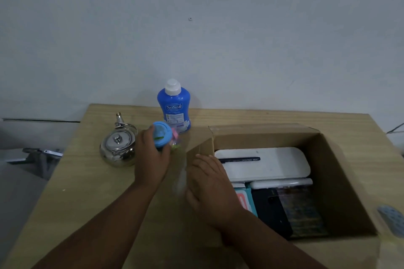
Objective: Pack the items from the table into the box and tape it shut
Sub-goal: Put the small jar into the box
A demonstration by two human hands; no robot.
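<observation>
Left hand [150,157] has its grip wrapped around a small jar with a light-blue lid [162,134], fingers curled round the body just under the lid. The jar sits on the bench [72,183] or barely above it, can't tell which. Something pink and green shows through on its right side, too blurry to identify.

Right hand [211,190] lies flat, fingers spread loosely, palm down on the left flap of the cardboard box [341,170]. Grip there holds nothing, just rests on the cardboard.

The box is open, on the right half of the bench. Inside I see a white flat case [273,168] along the far side with a black pen [239,159] lying on top of it. Nearer to me is a dark flat pack [284,209], and a teal and white item [243,199] is partly hidden behind my right wrist.

Still out on the bench: a steel kettle [118,148] just left of my left hand, and a blue bottle with a white cap [174,107] standing upright at the far edge by the wall, just behind the jar. The bottle label reads SoSoft.

A grey perforated object [392,220] shows at the right edge, outside the box, cut off by the frame.
</observation>
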